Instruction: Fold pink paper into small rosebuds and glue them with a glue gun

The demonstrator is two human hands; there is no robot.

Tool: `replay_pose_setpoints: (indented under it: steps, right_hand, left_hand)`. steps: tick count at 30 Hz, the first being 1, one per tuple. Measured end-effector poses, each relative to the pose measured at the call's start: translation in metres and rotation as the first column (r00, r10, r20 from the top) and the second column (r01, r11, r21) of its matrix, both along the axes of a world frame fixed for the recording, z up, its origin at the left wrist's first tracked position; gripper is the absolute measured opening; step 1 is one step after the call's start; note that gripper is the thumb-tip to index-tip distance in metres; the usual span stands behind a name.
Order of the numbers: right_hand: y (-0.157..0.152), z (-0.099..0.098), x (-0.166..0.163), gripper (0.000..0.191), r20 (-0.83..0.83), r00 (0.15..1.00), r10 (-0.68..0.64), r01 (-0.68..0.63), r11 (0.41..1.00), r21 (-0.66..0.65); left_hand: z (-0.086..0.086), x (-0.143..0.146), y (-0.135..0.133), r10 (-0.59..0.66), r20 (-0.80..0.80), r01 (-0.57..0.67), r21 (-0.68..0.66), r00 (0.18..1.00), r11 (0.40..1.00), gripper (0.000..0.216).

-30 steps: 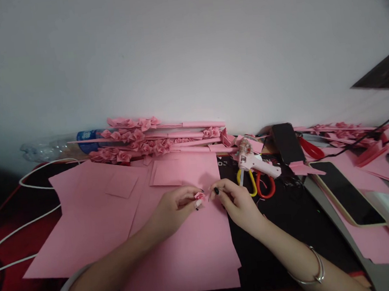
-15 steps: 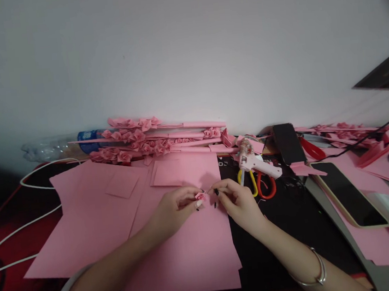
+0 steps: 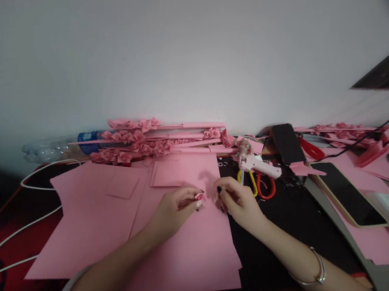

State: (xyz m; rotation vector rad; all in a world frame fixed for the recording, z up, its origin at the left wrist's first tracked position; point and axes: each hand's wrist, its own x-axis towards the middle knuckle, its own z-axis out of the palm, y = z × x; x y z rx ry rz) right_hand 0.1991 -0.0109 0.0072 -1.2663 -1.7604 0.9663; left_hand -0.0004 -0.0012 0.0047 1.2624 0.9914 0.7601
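A black mat (image 3: 284,238) runs under the pink paper (image 3: 179,263) and out to its right. Paper flower stems (image 3: 156,147) lie along the paper's far edge. Above the paper are 2 hands: the left (image 3: 175,212) pinching, the right (image 3: 242,205) curled near its right edge; whether that one grips anything, I cannot tell. Right of the paper: 2 phones (image 3: 347,194), glue gun (image 3: 264,167), scissors (image 3: 271,188). The left fingertips hold a rose (image 3: 200,196) over the paper.

Head-worn view, facing forward and down over fingers (image 3: 229,185), wall (image 3: 184,49) beyond.
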Motion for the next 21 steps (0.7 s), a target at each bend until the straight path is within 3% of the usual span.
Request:
replay_pose_setpoints:
  steps: [4,10,15,21]
  right_hand:
    - [-0.0008,0.0016,-0.0005,0.018,0.028,1.000,0.011,-0.010,1.000,-0.024]
    - [-0.0024,0.0029,-0.0043,0.021,-0.144,0.989,0.043,-0.059,0.992,-0.109]
    - [-0.0024,0.0069,-0.0043,0.021,-0.169,0.984,0.056,-0.071,0.994,-0.085]
    - [-0.0018,0.0010,-0.0024,0.007,-0.145,0.989,-0.025,0.010,0.995,-0.100]
  left_hand:
    - [-0.0013,-0.0001,-0.0001,0.002,0.001,-0.002,-0.012,1.000,1.000,0.020]
    - [-0.0004,0.0006,-0.0005,0.002,0.030,-0.001,-0.019,1.000,1.000,0.021]
    - [-0.0012,0.0009,0.0002,-0.004,0.048,0.005,-0.017,0.999,1.000,0.020]
    - [-0.0037,0.0000,0.0002,-0.004,0.035,0.004,-0.002,0.999,1.000,0.020]
